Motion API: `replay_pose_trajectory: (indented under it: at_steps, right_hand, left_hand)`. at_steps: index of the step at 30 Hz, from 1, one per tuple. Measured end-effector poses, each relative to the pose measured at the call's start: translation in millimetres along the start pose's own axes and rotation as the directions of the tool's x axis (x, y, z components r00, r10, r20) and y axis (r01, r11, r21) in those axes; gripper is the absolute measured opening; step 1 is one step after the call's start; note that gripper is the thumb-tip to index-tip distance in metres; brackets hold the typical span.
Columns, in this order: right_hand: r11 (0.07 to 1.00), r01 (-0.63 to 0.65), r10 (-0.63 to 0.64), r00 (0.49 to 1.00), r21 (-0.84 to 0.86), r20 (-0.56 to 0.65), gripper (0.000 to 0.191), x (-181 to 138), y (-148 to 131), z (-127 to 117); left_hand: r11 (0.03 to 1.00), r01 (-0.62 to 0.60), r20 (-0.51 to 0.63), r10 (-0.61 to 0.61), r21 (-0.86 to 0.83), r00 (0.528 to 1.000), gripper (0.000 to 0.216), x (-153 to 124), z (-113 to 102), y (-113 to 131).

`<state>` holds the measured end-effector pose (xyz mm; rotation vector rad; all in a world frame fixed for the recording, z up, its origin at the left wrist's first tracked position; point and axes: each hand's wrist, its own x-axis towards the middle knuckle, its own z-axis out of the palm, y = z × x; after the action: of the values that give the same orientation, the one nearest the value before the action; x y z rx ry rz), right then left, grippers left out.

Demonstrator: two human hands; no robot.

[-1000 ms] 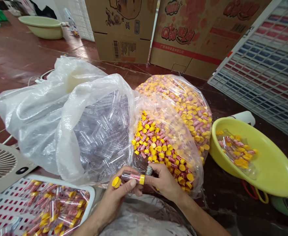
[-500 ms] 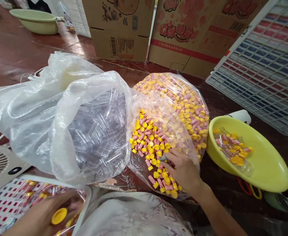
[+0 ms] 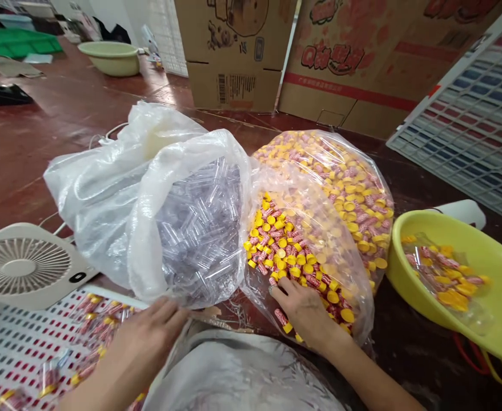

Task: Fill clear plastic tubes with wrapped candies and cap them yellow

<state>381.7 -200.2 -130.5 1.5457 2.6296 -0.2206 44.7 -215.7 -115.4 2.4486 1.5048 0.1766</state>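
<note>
My left hand (image 3: 159, 328) is at the near rim of a white plastic bag (image 3: 143, 228) full of clear plastic tubes (image 3: 199, 228). Its fingers are bent downward, and their tips are blurred and hidden. My right hand (image 3: 304, 311) reaches into the mouth of a clear bag (image 3: 340, 245) among small red-and-white patterned pieces with yellow caps (image 3: 285, 251). The right fingers curl down together at the pile; what lies between them is hidden. Below my left forearm, a white perforated tray (image 3: 23, 337) holds several clear tubes with yellow-capped ends (image 3: 49, 377).
A beige fan (image 3: 23, 265) lies at left. Another bag of yellow-capped pieces (image 3: 362, 200) sits behind the first. To the right is a yellow basin (image 3: 499, 308) with more pieces. Cardboard boxes (image 3: 336, 91) and a white grid crate (image 3: 473, 131) stand behind.
My left hand has gone from above the tray, where a yellow-capped tube was at its fingers, to the tube bag's rim. My right hand stays in the pile, fingers more curled. The view has shifted left.
</note>
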Motion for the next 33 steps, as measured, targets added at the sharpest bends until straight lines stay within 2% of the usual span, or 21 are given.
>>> replay_pose_trajectory:
  at_steps: [1, 3, 5, 7, 9, 11, 12, 13, 15, 18, 20, 22, 24, 26, 28, 31, 33]
  right_hand:
    - [1.0, 0.006, -0.006, 1.0, 0.008, -0.012, 0.022, 1, 1, 1]
    - [0.999, 0.005, -0.001, 0.997, 0.054, -0.076, 0.016, 1, 2, 2]
    - [0.985, -0.022, 0.055, 0.98, 0.172, -0.19, 0.012, -1, 3, 0]
    - [0.923, -0.056, 0.179, 0.939, 0.381, -0.295, 0.023, -4, 1, -5]
    - [0.764, -0.085, 0.336, 0.899, 0.64, -0.281, 0.035, -7, -3, -11]
    - [0.5, -0.121, 0.431, 0.894, 0.857, -0.125, 0.04, -9, -9, -15]
    - [0.354, -0.142, 0.434, 0.901, 0.924, -0.028, 0.037, -10, -12, -16]
    - [0.22, -0.16, 0.411, 0.91, 0.962, 0.057, 0.033, -10, -15, -16]
    - [0.018, -0.179, 0.344, 0.925, 0.984, 0.162, 0.028, -9, -20, -15]
    - [-0.133, -0.184, 0.281, 0.935, 0.974, 0.215, 0.031, -6, -23, -13]
    - [-0.171, -0.19, 0.252, 0.94, 0.967, 0.229, 0.031, -6, -23, -13]
    - [-0.175, -0.195, 0.246, 0.94, 0.965, 0.235, 0.03, -7, -23, -15]
    - [-0.154, -0.208, 0.252, 0.937, 0.966, 0.242, 0.028, -9, -24, -17]
    - [-0.127, -0.233, 0.246, 0.934, 0.964, 0.258, 0.025, -9, -26, -19]
    - [-0.084, -0.257, 0.224, 0.937, 0.963, 0.269, 0.022, -8, -30, -20]
    - [0.016, -0.31, 0.203, 0.932, 0.95, 0.301, 0.026, -6, -32, -18]
    - [0.071, -0.346, 0.199, 0.924, 0.936, 0.327, 0.031, -4, -32, -15]
  left_hand:
    - [0.995, -0.082, 0.035, 0.08, 0.053, 0.996, 0.022, 14, -3, 14]
    - [0.976, -0.152, 0.065, 0.144, 0.153, 0.988, 0.021, 38, -3, 32]
    - [0.962, -0.173, 0.096, 0.155, 0.211, 0.983, 0.017, 55, 2, 37]
    - [0.958, -0.187, 0.126, 0.162, 0.219, 0.979, 0.012, 64, 7, 33]
    - [0.975, -0.166, 0.101, 0.153, 0.144, 0.983, 0.009, 64, 10, 26]
    - [0.992, -0.102, 0.042, 0.105, -0.073, 0.994, 0.013, 59, 9, 22]
    - [0.971, -0.057, 0.026, 0.065, -0.23, 0.998, 0.014, 56, 7, 23]
    - [0.918, -0.007, 0.029, 0.02, -0.397, 0.999, 0.014, 53, 5, 25]
    - [0.727, 0.098, 0.092, -0.049, -0.68, 0.995, 0.009, 48, 0, 33]
    - [0.409, 0.206, 0.2, -0.057, -0.889, 0.978, 0.013, 46, 0, 46]
    - [0.267, 0.242, 0.24, -0.041, -0.933, 0.97, 0.019, 47, 4, 52]
    - [0.164, 0.277, 0.274, -0.036, -0.947, 0.961, 0.02, 47, 10, 56]
    - [0.095, 0.316, 0.313, -0.038, -0.944, 0.949, 0.02, 46, 14, 60]
    - [0.083, 0.328, 0.328, -0.02, -0.941, 0.944, 0.019, 44, 16, 64]
    - [0.152, 0.315, 0.322, 0.02, -0.937, 0.947, 0.018, 44, 16, 69]
    - [0.37, 0.287, 0.332, 0.062, -0.884, 0.941, 0.018, 44, 16, 76]
    - [0.489, 0.267, 0.331, 0.048, -0.83, 0.942, 0.019, 45, 18, 79]
